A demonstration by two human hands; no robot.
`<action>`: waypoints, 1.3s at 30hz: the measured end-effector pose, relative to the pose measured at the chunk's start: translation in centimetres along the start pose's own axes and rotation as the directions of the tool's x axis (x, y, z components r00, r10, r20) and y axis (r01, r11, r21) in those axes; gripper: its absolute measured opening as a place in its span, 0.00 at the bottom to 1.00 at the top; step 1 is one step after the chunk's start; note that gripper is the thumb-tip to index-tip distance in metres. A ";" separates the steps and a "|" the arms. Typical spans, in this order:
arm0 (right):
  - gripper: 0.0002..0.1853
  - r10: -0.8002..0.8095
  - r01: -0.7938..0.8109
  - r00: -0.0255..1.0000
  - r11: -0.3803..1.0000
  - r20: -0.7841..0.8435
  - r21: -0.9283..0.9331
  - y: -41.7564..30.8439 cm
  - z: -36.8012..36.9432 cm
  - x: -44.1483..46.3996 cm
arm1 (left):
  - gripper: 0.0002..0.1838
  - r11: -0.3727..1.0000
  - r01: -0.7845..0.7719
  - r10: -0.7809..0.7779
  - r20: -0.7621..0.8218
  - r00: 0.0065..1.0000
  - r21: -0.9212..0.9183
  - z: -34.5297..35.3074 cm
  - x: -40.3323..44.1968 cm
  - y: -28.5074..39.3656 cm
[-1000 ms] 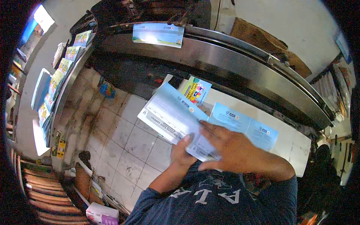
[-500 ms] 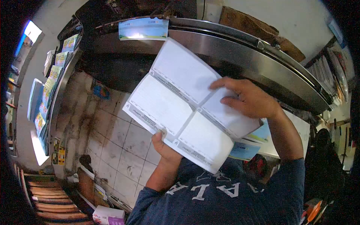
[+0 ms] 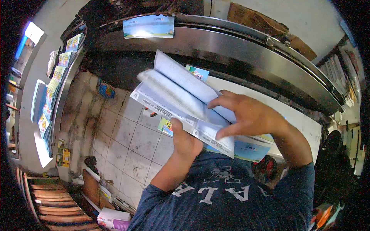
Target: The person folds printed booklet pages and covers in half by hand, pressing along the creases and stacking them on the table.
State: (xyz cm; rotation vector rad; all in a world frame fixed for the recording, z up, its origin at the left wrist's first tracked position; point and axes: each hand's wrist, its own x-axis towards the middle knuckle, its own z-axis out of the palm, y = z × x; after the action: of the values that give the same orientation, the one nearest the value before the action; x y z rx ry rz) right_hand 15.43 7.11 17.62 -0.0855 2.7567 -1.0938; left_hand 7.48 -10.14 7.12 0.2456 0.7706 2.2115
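Note:
In front of my chest is a stack of printed sheets [image 3: 173, 96] with grey header bands and lettering. The upper sheets are bent up and curl along a crease. My left hand [image 3: 185, 141] grips the lower edge of the stack, thumb on top and fingers underneath. Over the right part, my right hand [image 3: 248, 113] holds the bent sheets between thumb and fingers. Below the stack, a blue printed cover [image 3: 250, 150] shows near my right forearm, and a yellow-green printed corner [image 3: 165, 126] pokes out beside my left thumb.
Beyond my hands runs a curved metal rail [image 3: 231, 40] with a light-blue printed sheet [image 3: 148, 27] on it. A white tabletop [image 3: 300, 115] lies at the right. Several colourful booklets [image 3: 54, 82] line the left side. A wooden slatted rack [image 3: 58, 200] stands lower left, above the tiled floor.
The sheets lay spread flat and are now bent up and folding over. My right hand has moved down and slightly left with them, and the stack is tilted more edge-on.

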 end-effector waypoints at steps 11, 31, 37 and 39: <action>0.46 0.231 -0.227 0.904 0.972 -0.359 0.055 3.6 -4.7 0.5 | 0.38 0.963 0.034 -0.059 -0.085 0.995 -0.266 -2.8 -1.2 0.5; 0.22 0.032 -0.393 0.732 0.836 -0.680 -0.384 3.8 -13.2 -0.7 | 0.43 0.985 -0.025 0.058 0.194 0.979 -0.171 -2.2 -1.0 1.1; 0.15 -0.721 -0.582 0.274 0.403 -0.636 -0.707 8.7 -18.7 1.8 | 0.36 0.951 -0.061 0.004 0.187 0.982 0.302 -11.6 -4.9 1.1; 0.13 -0.501 -0.561 0.486 0.450 -0.717 -0.695 10.5 -15.2 5.6 | 0.33 0.924 0.065 -0.083 0.032 0.996 0.378 -12.8 -6.1 0.7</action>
State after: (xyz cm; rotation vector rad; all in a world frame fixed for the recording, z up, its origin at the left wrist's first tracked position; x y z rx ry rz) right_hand 7.24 24.36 20.55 0.6206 3.8304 0.9716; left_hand 6.16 -20.72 -2.30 0.4483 1.1584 1.9648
